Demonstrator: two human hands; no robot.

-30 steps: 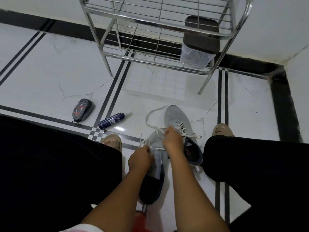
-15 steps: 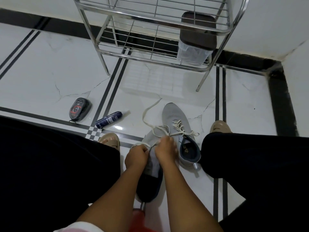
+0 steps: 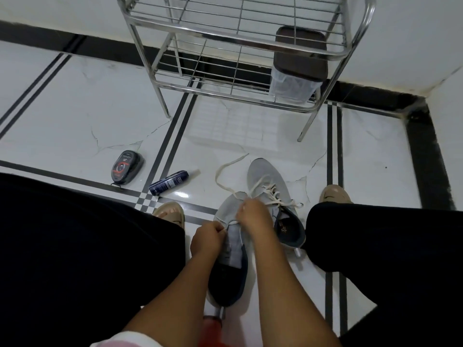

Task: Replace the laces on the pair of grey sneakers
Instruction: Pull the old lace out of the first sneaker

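Note:
Two grey sneakers lie on the white floor between my knees. The near sneaker (image 3: 231,244) points away from me, its dark opening toward me. My left hand (image 3: 208,237) pinches one end of its white lace (image 3: 220,176) at the shoe's left side. My right hand (image 3: 255,216) grips the lace over the upper eyelets, and a long loose end loops out across the floor ahead. The far sneaker (image 3: 268,179) lies just right of it, laced with a white lace, its dark heel opening (image 3: 290,229) beside my right knee.
A steel wire rack (image 3: 240,46) stands ahead with a clear container with a brown lid (image 3: 298,68) on its lower shelf. A black shoe-polish sponge (image 3: 126,167) and a blue tube (image 3: 169,185) lie on the floor to the left. My sandalled feet flank the shoes.
Both hands have drawn back toward me along the near sneaker, pulling the lace. The loose end has slid closer, and my left hand now pinches the lace lower at the left eyelets.

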